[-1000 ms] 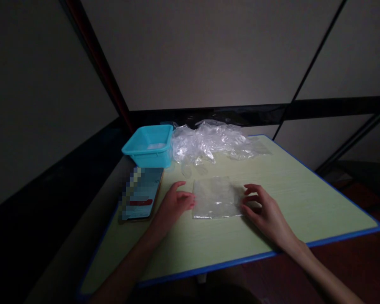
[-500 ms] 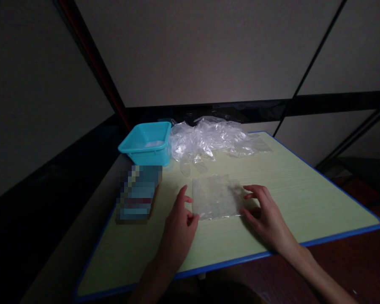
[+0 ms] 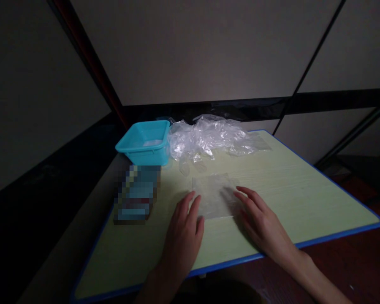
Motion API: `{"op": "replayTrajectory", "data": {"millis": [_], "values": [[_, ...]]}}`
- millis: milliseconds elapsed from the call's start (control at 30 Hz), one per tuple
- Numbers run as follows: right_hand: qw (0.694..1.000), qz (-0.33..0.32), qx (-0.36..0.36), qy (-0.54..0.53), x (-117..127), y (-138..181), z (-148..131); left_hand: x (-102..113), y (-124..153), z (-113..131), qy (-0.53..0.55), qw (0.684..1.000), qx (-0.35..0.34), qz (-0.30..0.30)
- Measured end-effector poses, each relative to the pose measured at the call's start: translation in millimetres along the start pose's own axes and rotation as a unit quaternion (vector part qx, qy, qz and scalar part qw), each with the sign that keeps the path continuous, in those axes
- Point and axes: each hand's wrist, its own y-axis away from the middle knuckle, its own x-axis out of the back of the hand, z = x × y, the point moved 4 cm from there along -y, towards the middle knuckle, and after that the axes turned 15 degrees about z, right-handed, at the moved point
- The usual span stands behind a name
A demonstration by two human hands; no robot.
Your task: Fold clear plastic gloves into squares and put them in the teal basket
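Note:
A flat clear plastic sheet (image 3: pixel 213 193) lies on the pale green table (image 3: pixel 304 190) in front of me. My left hand (image 3: pixel 184 230) rests flat with fingers stretched out, fingertips at the sheet's near left corner. My right hand (image 3: pixel 259 221) lies open too, its fingers laid on the sheet's right edge. Neither hand grips anything.
A turquoise plastic tub (image 3: pixel 144 142) stands at the back left. Beside it is a heap of crumpled clear plastic (image 3: pixel 209 137). A blurred flat object (image 3: pixel 135 194) lies left of my hands. The table has a blue rim and stands against dark walls.
My left hand slid from the sheet's left edge toward me and flattened at its near corner. My right hand uncurled and laid its fingers flat on the sheet.

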Motion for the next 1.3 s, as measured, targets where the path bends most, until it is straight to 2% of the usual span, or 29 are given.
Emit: {"op": "replayTrajectory", "data": {"millis": [133,233,333,567,933,1067,1200,1300], "values": [[0.990,-0.083,0.108,0.046,-9,2,-20,-7,5,15,-0.045,0.987,-0.122,-0.097],[0.983,-0.116,0.131,0.060,-16,3,-22,-10,7,16,-0.071,0.976,-0.137,-0.153],[0.981,-0.133,0.128,0.063,-19,5,-19,-10,6,14,-0.087,0.971,-0.129,-0.180],[0.981,-0.132,0.119,0.080,-16,11,-14,-11,6,14,-0.101,0.967,-0.120,-0.203],[0.980,-0.133,0.113,0.098,-9,21,-3,-10,6,13,-0.084,0.972,-0.099,-0.196],[0.984,-0.140,0.090,0.063,-6,20,-1,-7,4,13,-0.069,0.974,-0.093,-0.193],[0.977,-0.204,0.059,-0.014,9,13,2,-2,4,18,-0.021,0.971,-0.115,-0.210],[0.971,-0.222,0.047,-0.078,22,-4,2,-1,4,29,0.035,0.963,-0.145,-0.226]]}}
